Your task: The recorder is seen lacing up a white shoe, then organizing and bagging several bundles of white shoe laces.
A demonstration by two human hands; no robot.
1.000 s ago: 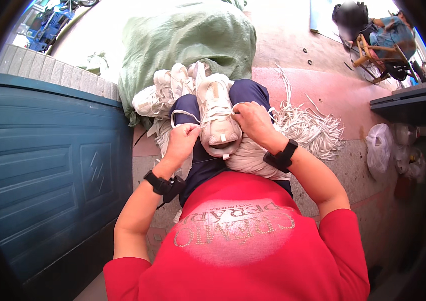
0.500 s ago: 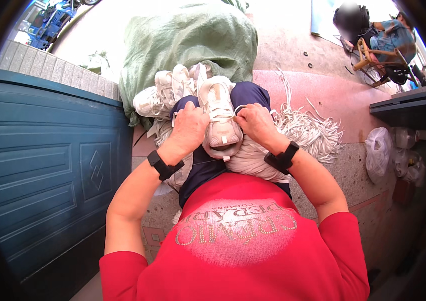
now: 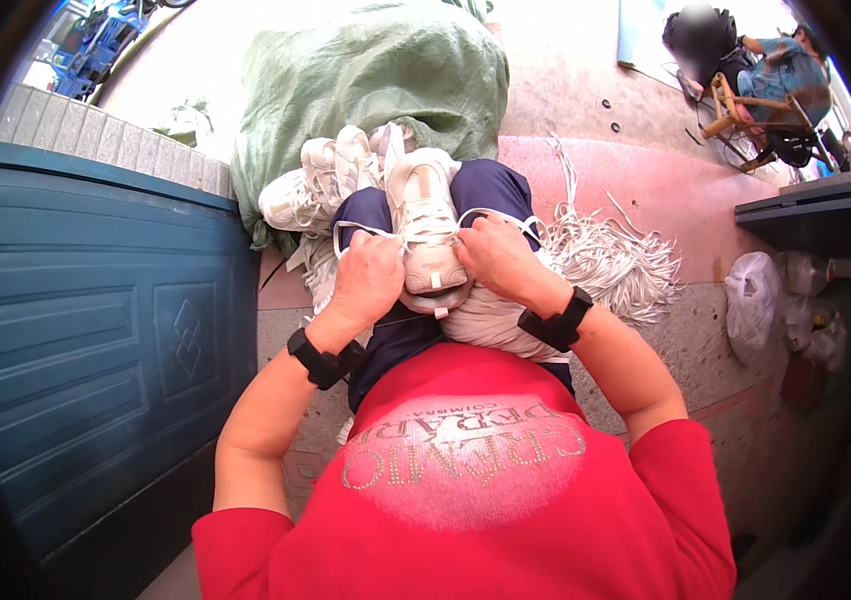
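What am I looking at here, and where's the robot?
There isn't one: these are a person's bare hands, seen from a wide camera worn on the head, looking down. Straight edges bend near the rim. A pale shoe sits over the lap, its heel toward the wearer. The left hand and right hand pinch its laces, one on each side. Beyond the left knee are more pale shoes, before a green sack; to the right lies a heap of white strands.
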